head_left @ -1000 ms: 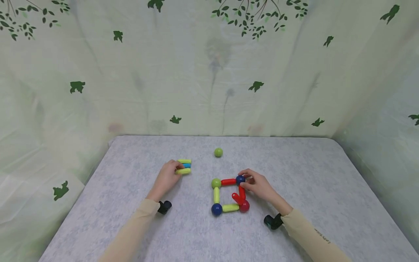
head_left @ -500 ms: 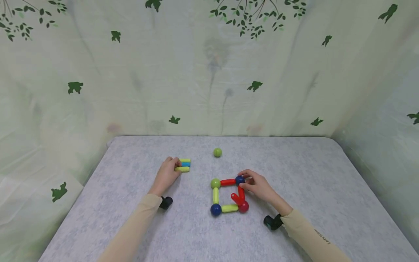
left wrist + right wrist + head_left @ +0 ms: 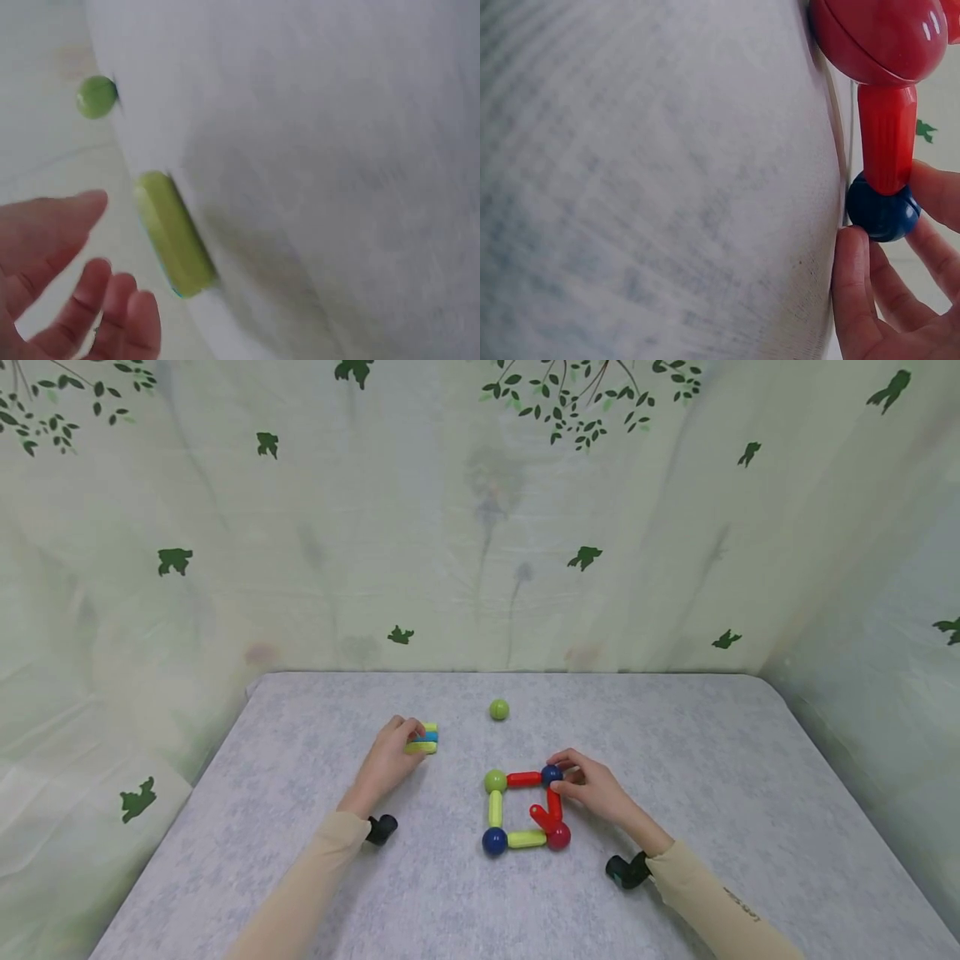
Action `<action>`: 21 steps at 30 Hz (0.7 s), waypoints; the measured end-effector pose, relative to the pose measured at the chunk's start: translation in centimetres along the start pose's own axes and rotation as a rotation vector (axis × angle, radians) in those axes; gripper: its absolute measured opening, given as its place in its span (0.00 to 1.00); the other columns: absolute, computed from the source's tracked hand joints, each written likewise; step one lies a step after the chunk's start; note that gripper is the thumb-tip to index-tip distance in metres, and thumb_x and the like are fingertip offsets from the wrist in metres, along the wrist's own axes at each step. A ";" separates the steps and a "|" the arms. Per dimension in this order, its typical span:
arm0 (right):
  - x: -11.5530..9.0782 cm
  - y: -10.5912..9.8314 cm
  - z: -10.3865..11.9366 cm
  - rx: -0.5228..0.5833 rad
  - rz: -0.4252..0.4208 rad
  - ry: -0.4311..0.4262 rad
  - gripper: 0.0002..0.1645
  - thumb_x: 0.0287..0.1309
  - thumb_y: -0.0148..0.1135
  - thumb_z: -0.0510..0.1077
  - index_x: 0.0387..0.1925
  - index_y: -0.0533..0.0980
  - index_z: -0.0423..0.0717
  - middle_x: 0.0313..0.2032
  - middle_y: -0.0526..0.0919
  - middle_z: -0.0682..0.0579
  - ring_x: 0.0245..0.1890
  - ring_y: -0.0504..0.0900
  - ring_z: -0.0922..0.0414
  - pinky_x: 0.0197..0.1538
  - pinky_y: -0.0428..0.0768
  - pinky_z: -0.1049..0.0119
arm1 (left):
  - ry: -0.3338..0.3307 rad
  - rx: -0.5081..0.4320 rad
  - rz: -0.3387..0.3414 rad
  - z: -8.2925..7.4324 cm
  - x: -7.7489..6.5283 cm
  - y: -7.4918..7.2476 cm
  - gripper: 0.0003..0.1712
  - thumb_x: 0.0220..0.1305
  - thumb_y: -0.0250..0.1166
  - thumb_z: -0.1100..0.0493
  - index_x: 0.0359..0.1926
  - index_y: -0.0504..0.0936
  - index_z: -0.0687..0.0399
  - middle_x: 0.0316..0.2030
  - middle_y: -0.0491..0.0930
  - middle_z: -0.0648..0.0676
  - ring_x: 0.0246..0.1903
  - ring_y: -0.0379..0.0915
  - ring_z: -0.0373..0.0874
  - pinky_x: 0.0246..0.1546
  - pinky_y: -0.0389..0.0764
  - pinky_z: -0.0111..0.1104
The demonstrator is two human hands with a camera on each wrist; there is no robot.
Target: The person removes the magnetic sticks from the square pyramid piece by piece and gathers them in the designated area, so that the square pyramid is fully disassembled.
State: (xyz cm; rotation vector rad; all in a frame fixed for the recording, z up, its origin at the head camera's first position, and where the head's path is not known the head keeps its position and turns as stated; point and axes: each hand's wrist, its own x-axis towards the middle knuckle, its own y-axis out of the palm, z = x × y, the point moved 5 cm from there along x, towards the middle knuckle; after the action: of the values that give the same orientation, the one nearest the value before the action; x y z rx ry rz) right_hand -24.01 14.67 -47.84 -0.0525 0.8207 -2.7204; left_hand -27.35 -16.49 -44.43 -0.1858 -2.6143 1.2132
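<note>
Closest to you are your tan sleeves [image 3: 300, 893], and a small black camera [image 3: 628, 869] sits at each wrist. Past them on the desk [image 3: 637, 718] lies a square [image 3: 495, 802] made of balls and sticks. A near blue ball [image 3: 494, 841] is its front left corner, and a near yellow stick [image 3: 527, 839] runs from it to the red ball [image 3: 558, 836] at the front right. A slanting red stick [image 3: 540, 817] pokes from the red ball over the inside of the square. A left yellow stick [image 3: 495, 810] goes to the near green ball [image 3: 495, 782], and a right red stick [image 3: 555, 804] goes to the far blue ball [image 3: 552, 775]. A back red stick [image 3: 524, 778] joins those two balls. Your right hand [image 3: 592, 785] pinches the far blue ball in a narrow grip. Farther left, your left hand [image 3: 390, 760] is at three loose sticks, side by side: a front yellow stick [image 3: 423, 747], a blue stick [image 3: 431, 737] and a back yellow stick [image 3: 431, 727]. Its grip is wide, with a gap between thumb and fingers; I can't tell if a fingertip touches a stick. Behind, a far green ball [image 3: 499, 709] sits alone. Last comes a pale cloth [image 3: 450, 568] with green leaves.
</note>
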 end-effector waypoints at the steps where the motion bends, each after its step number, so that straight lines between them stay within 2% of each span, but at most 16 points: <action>1: 0.0 0.0 0.0 0.001 0.000 0.001 0.17 0.60 0.64 0.40 0.50 0.74 0.47 0.49 0.77 0.46 0.39 0.78 0.53 0.40 0.78 0.60 | 0.035 -0.027 0.014 -0.5 -0.1 0.1 0.13 0.54 0.68 0.71 0.42 0.77 0.62 0.39 0.72 0.59 0.41 0.70 0.53 0.42 0.75 0.43; 7: 0.0 0.0 -0.3 0.005 0.002 0.005 0.16 0.60 0.64 0.41 0.50 0.75 0.48 0.49 0.77 0.46 0.39 0.77 0.53 0.40 0.78 0.60 | 0.248 -0.199 0.173 -4.5 -1.3 1.7 0.15 0.57 0.67 0.70 0.46 0.76 0.63 0.43 0.75 0.63 0.41 0.74 0.56 0.41 0.78 0.40; 11: 0.0 0.0 -0.4 0.007 0.002 0.013 0.15 0.60 0.64 0.41 0.48 0.75 0.48 0.48 0.78 0.47 0.41 0.77 0.52 0.41 0.78 0.59 | 0.332 -0.271 0.308 -6.8 -2.4 3.4 0.16 0.59 0.66 0.69 0.48 0.75 0.63 0.45 0.75 0.62 0.43 0.74 0.56 0.42 0.79 0.37; 17: -0.3 0.0 -0.4 0.005 0.010 0.013 0.14 0.60 0.64 0.43 0.47 0.75 0.48 0.47 0.78 0.47 0.43 0.76 0.50 0.44 0.77 0.56 | 0.369 -0.340 0.486 -9.7 -3.9 5.6 0.20 0.58 0.67 0.68 0.52 0.74 0.64 0.47 0.75 0.61 0.45 0.74 0.53 0.45 0.79 0.35; 21: -0.4 -0.1 -0.3 0.006 0.016 -0.003 0.15 0.60 0.64 0.43 0.47 0.74 0.47 0.46 0.78 0.47 0.43 0.77 0.50 0.44 0.77 0.55 | 0.375 -0.354 0.557 -11.0 -4.5 6.9 0.22 0.59 0.67 0.66 0.54 0.74 0.59 0.50 0.74 0.57 0.46 0.74 0.49 0.46 0.78 0.33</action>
State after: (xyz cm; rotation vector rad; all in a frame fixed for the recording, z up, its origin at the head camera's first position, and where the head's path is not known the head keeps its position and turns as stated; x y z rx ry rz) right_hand -23.72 14.99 -48.05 -0.0490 0.8085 -2.7067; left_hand -19.92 -5.01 -43.65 -1.1486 -2.4764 0.7286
